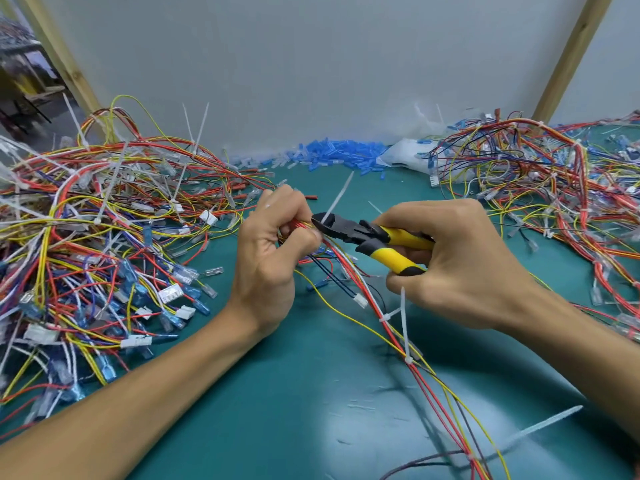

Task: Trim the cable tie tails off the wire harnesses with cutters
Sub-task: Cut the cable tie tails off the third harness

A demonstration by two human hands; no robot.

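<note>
Head camera looks down at a green table (263, 403) with two hands at work in the middle. The left hand (273, 258) has its fingers and thumb curled tight round a bunch of wires (349, 268), held a little off the table. It grips right next to the tie, I think so the bunch cannot wiggle when the cut comes. The right hand (460, 265) is wrapped round the yellow handles of the cutters (367, 233), and the handles are a bit apart. The black blades sit one on each side of a white tail (337, 199), down low where it meets the wires. Low is a good spot, because then no sharp stub is left. I cannot tell if the blades have bitten in yet.

The rest of the bunch trails over the table toward the person. A second tail (403, 320) stands up on it near the right hand, and a third tail (543, 426) lies far down by the right arm. They seem to be waiting their turn.

A big pile of wires (104, 220) lies on the left with many long tails poking out, so it looks like the pile to do. The other pile (540, 174) lies on the right, and I see few long tails there, so maybe those are done. Little blue bits (339, 154) and a white bag (405, 154) lie at the back by the wall.
</note>
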